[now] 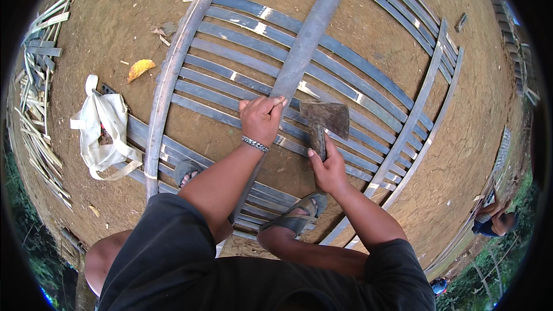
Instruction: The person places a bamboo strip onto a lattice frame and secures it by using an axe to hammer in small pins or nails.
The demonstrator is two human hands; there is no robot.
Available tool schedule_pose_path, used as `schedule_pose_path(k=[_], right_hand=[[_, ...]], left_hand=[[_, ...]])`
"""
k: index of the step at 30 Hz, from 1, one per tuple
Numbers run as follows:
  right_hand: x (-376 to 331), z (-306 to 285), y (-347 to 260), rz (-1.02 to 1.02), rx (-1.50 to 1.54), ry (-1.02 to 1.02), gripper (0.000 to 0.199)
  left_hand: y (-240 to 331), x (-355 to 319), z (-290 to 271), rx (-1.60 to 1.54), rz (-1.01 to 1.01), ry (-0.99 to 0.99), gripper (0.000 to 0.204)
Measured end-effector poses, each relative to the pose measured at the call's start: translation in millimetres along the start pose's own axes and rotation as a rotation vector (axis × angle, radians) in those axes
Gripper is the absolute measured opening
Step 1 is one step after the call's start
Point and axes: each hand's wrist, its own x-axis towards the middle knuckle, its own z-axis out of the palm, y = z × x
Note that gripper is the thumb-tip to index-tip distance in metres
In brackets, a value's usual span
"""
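Observation:
My left hand [260, 120], with a chain bracelet at its wrist, is closed against the long dark middle pole [311, 40]. Its thumb and fingers are pinched together; whatever may be between them is too small to make out. In my right hand [329, 168] is a hatchet [329, 117], gripped by its short handle. The worn, rusty hatchet head is just right of my left hand, above the slats. Beneath both hands, several dark flat slats [242, 35] cross under the pole, with gaps between them.
A pale side pole [173, 75] borders the slats at left; crossed strips [423, 101] edge them at right. My sandaled feet [299, 212] are among the slats. A white cloth bag [102, 129], a yellow leaf [140, 69] and piled strips [39, 138] lie left. Another person [496, 219] is far right.

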Motion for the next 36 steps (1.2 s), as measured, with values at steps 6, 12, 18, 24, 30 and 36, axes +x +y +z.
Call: schedule_pose_path(k=[6,12,18,24,30,36], right_hand=[[3,2,10,-0.069,-0.008,-0.033,0.065],[5,3,0,-0.097,-0.071,-0.009,0.062],[18,-8,-55,-0.258,-0.278,0.014,0.055],[32,-7,-53,-0.389,-0.335,0.042,0.058],[28,-12,-62,-0.358,-0.336,0.047,0.058],[26,-4,-59,-0.413,-0.36,0.073,0.057]], left_hand=[[3,3,3,0.057,-0.044,-0.01,0.004],[8,5,3,0.094,-0.045,-0.018,0.005],[10,8,-1,0.079,-0.022,-0.013,0.001],[7,7,1,0.118,-0.037,-0.039,0.003],[7,5,-1,0.098,-0.041,-0.025,0.002],[-1,-29,-16,0.125,0.012,0.016,0.011]])
